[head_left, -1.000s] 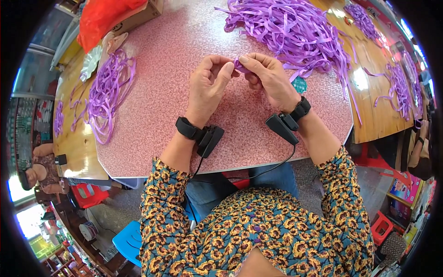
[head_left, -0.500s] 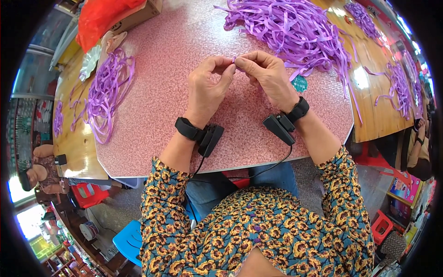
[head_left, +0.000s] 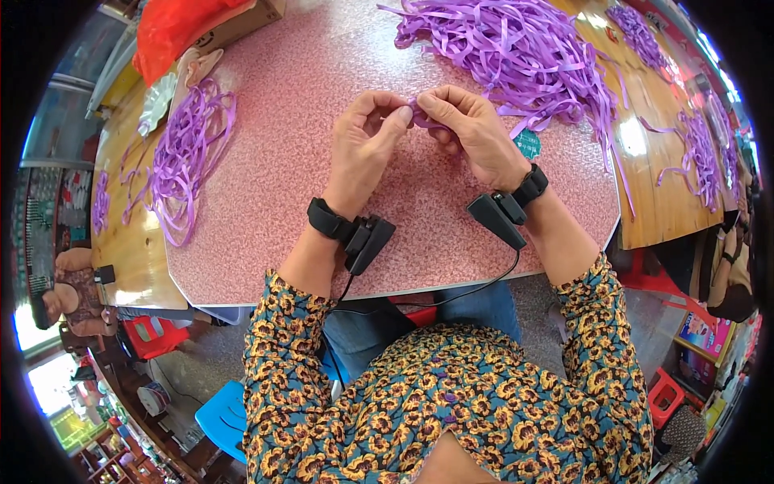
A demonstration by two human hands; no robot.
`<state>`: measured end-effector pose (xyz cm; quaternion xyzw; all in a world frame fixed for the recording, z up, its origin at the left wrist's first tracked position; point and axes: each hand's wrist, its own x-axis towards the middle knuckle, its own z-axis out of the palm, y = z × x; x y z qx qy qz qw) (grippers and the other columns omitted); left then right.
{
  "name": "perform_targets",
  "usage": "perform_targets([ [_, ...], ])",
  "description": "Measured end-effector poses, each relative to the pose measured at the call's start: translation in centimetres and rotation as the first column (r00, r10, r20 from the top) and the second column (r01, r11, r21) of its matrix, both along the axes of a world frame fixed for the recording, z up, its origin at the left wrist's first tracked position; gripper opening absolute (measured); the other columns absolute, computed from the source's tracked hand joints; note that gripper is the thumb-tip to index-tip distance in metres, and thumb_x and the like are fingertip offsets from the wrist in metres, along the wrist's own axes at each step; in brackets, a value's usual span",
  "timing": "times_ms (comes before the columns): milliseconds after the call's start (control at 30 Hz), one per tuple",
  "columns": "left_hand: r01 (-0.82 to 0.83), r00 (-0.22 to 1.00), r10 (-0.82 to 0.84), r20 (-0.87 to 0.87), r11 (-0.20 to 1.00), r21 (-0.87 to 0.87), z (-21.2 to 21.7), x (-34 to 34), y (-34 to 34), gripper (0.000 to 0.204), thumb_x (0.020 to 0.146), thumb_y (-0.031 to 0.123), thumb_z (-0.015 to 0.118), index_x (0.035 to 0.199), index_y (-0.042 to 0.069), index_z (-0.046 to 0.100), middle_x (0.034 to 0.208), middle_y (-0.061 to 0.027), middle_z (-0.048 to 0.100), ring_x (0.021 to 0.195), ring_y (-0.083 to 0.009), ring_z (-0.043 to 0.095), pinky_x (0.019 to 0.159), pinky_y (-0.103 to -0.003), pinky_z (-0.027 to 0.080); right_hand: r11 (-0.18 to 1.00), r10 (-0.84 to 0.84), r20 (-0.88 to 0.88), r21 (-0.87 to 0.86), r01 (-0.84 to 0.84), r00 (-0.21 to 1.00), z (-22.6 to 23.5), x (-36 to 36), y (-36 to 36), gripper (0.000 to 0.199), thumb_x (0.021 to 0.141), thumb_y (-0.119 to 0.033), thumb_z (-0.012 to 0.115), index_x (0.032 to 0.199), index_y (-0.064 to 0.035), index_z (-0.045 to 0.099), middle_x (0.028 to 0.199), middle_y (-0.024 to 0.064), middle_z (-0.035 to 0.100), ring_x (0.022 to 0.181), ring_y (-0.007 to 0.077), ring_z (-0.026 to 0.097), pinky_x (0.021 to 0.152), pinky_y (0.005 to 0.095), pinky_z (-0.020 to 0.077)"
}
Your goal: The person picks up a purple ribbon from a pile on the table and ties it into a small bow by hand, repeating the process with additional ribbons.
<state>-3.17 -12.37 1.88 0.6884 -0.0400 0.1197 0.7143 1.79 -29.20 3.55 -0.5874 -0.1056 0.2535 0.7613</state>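
Note:
Over the middle of the pink speckled table (head_left: 274, 202), my two hands meet fingertip to fingertip. Between them shows a short piece of purple ribbon (head_left: 421, 117). My left hand (head_left: 367, 145) pinches one end with thumb and forefinger. My right hand (head_left: 472, 133) grips the other side, its lower fingers curled round ribbon that mostly hides behind them. A large tangled heap of purple ribbons (head_left: 516, 52) lies just beyond my right hand. Off to the left, a smaller bunch of purple ribbons (head_left: 181, 157) hangs over the table's left edge.
A round green tag (head_left: 528, 145) lies beside my right wrist. At the back left sit a red plastic bag (head_left: 173, 36) and a cardboard box (head_left: 242, 28). Wooden tables with more ribbons (head_left: 697, 153) adjoin both sides. People sit at far left and far right. Black devices with cables are strapped to my wrists.
My fingertips have shifted slightly, and more of the purple ribbon now shows between them. My right hand has moved a little to the right. The heaps of ribbon stay as they were.

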Motion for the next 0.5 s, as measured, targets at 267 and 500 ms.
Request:
perform_targets([
  [267, 0.182, 0.969, -0.223, -0.106, 0.935, -0.306, -0.09, 0.41, 0.57, 0.014, 0.096, 0.014, 0.062, 0.105, 0.004, 0.063, 0.096, -0.0055, 0.068, 0.085, -0.0131, 0.063, 0.08, -0.028, 0.05, 0.998, -0.05, 0.16, -0.028, 0.056, 0.986, -0.38, 0.08, 0.03, 0.022, 0.096, -0.031, 0.064, 0.094, -0.0095, 0.067, 0.075, -0.0069, 0.059, 0.058, -0.0004, 0.043, 0.05, 0.0163, 0.0327],
  [500, 0.21, 0.961, -0.262, -0.09, 0.901, -0.379, 0.07, 0.42, 0.62, 0.014, 0.098, 0.015, 0.059, 0.107, 0.006, 0.062, 0.095, -0.0042, 0.066, 0.084, -0.0125, 0.061, 0.079, -0.028, 0.048, 0.989, -0.054, 0.308, -0.111, 0.093, 0.95, -0.27, 0.0, -0.05, 0.025, 0.097, -0.031, 0.062, 0.097, -0.0062, 0.067, 0.075, -0.0071, 0.056, 0.065, 0.0002, 0.044, 0.056, 0.0173, 0.0352],
])
